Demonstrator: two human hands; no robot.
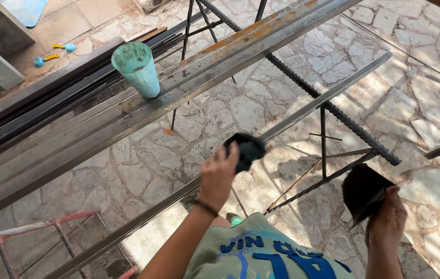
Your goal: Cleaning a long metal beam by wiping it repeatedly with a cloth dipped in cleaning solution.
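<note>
Left hand (219, 173) clenched around a crumpled black cloth (247, 150), pressing it on a long thin grey metal bar (328, 93). Right hand (385, 227) gripping a folded dark sheet of sandpaper (362, 191), well apart from the bar.

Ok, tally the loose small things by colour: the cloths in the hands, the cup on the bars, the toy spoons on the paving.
Black: 2, the pad in the left hand at and the sheet in the right hand at.
Turquoise: 1, the cup.
Yellow and blue: 2, the toy spoons.
Total: 5.
</note>
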